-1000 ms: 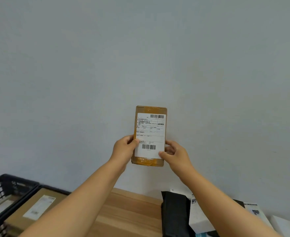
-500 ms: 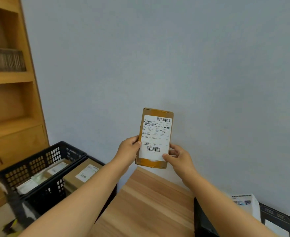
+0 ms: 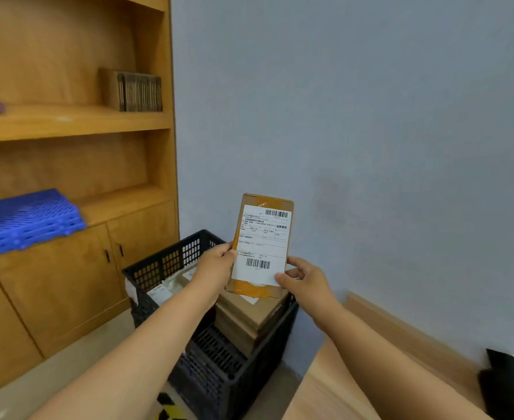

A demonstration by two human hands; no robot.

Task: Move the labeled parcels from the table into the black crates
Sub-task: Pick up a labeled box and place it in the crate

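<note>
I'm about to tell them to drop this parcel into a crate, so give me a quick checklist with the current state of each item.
1. Parcel held by both hands, left hand and right hand: ok.
2. Label faces the camera, barcodes visible: ok.
3. Parcel is above the crates: ok.
4. Room in the near crate: cannot tell; stacked boxes reach about its rim.
5. Room in the far crate: cannot tell; flat packets lie inside, mostly hidden by the left arm.
6. Parcel clear of the table: ok.
</note>
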